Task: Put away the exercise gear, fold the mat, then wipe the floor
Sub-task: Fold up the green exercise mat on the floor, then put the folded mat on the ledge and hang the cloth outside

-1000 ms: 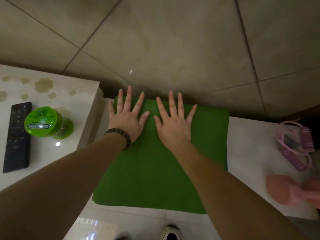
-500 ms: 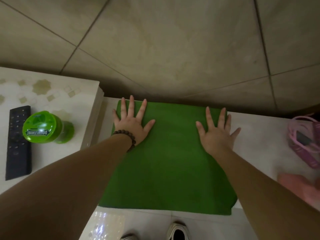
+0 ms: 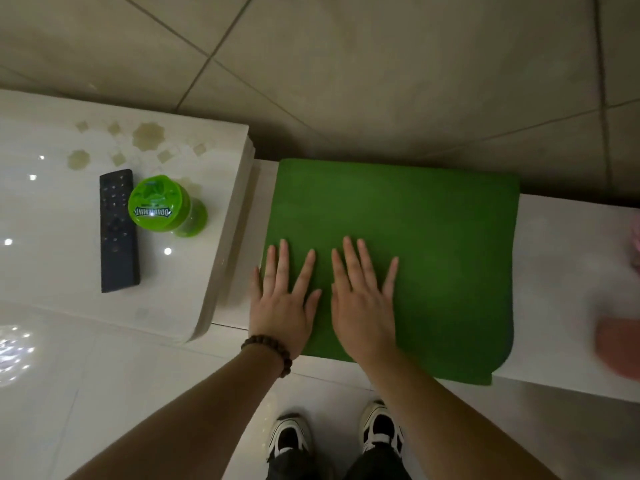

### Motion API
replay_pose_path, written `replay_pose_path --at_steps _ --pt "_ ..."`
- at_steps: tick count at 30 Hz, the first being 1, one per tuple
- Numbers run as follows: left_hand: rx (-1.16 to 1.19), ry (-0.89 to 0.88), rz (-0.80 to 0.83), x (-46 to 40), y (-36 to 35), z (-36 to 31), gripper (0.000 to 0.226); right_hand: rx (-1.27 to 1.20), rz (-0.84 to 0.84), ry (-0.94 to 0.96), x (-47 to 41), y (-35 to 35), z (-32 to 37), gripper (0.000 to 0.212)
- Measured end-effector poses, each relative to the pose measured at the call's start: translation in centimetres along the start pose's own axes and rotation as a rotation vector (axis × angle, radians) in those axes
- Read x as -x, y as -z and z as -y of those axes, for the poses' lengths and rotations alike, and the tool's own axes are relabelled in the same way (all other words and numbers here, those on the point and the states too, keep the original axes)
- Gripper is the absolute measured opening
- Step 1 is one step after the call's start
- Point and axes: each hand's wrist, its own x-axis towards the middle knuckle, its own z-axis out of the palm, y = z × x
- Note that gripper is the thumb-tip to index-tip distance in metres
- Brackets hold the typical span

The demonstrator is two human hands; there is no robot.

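Nearest the camera: two black-and-white canvas shoes (image 3: 289,441) on the glossy white floor tiles (image 3: 104,393), dark trouser legs above them.

Both forearms reach forward. Left hand (image 3: 282,303), with a brown beaded bracelet (image 3: 268,348) at the wrist, lies flat with fingers straight and spread, grasping nothing; its outer edge overlaps the left border of the folded green mat (image 3: 415,244). Right hand (image 3: 363,303) lies just beside it, also flat and released, palm down on the mat's near-left part.

The mat rests folded into a thick rectangle on a low white ledge (image 3: 561,306), its near edge overhanging slightly.

Left of the mat, on a higher white glossy tabletop (image 3: 69,299) with faint beige patterns: a black rectangular remote control (image 3: 117,230) and, just beside it, a round green plastic Doublemint tub (image 3: 157,204).

At the right frame edge, blurred pink objects (image 3: 620,344) on the ledge; too smeared to identify.

Farthest: large beige wall tiles (image 3: 346,64) with dark grout lines.
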Motion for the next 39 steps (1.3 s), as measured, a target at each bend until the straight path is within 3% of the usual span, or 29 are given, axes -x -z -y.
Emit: replay_pose_path --at_steps 3,6,11,13,18,22,27,30,34,39 --pt "-0.018 0.032 -0.037 -0.5 -1.1 -0.2 0.06 0.036 0.093 -0.038 -0.6 -1.4 0.1 0.058" --pt "-0.013 0.023 -0.036 -0.4 -1.3 0.0 0.062 0.041 0.082 -0.066 0.4 -1.1 -1.9 0.057" --pt "-0.038 0.003 -0.032 -0.4 -1.3 0.0 0.073 0.022 0.054 -0.477 6.1 -0.5 -10.7 0.076" --pt "-0.038 -0.005 -0.04 -0.4 -1.4 0.0 0.074 -0.031 0.065 -0.529 6.9 -1.0 -11.6 0.078" --pt "-0.006 -0.016 -0.068 -0.5 -1.4 0.1 0.075 -0.068 0.05 -0.518 6.6 -1.5 -11.6 0.078" --pt "-0.015 -0.023 -0.001 -0.5 -0.7 0.3 0.076 -0.094 0.098 -0.508 6.6 -0.9 -11.8 0.077" --pt "0.003 0.002 0.196 -0.2 3.6 -0.6 0.075 -0.119 0.335 -0.456 6.1 2.4 -12.7 0.074" --pt "0.061 0.027 0.14 1.2 7.6 -1.7 0.074 -0.163 0.437 -0.436 6.1 6.7 -13.1 0.075" --pt "0.017 0.072 0.025 5.6 14.3 -3.0 0.073 -0.21 0.308 -0.395 7.6 14.7 -11.9 0.075" --pt "0.057 0.167 0.007 13.8 22.5 -3.7 0.079 -0.124 0.183 -0.247 11.7 24.8 -8.4 0.069"
